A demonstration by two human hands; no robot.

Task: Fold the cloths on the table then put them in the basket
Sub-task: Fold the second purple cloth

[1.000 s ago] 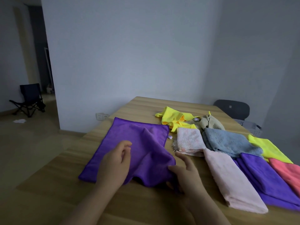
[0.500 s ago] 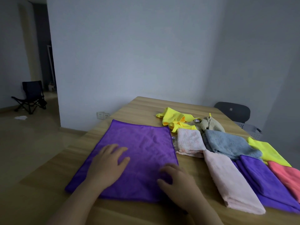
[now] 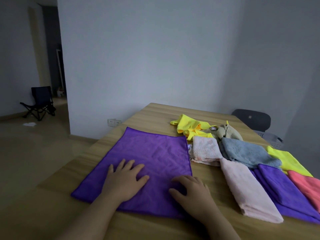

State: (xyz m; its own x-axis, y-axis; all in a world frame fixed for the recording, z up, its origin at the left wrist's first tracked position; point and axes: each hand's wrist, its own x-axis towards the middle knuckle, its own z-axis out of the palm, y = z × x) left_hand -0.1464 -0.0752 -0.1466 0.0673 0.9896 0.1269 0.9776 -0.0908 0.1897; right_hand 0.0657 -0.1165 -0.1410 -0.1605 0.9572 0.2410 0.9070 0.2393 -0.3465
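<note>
We have not folded the purple cloth (image 3: 152, 156) yet. It lies flat, near left. Our left hand (image 3: 124, 182) presses it, fingers straight; our right hand (image 3: 190, 191) rests there, fingers loosely bent, gripping nothing.

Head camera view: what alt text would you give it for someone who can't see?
A person's left hand and right hand rest on a purple cloth spread flat on a wooden table. To its right lie other cloths in pink, blue, yellow, purple and coral, several folded. A pale basket sits beyond the table.
</note>
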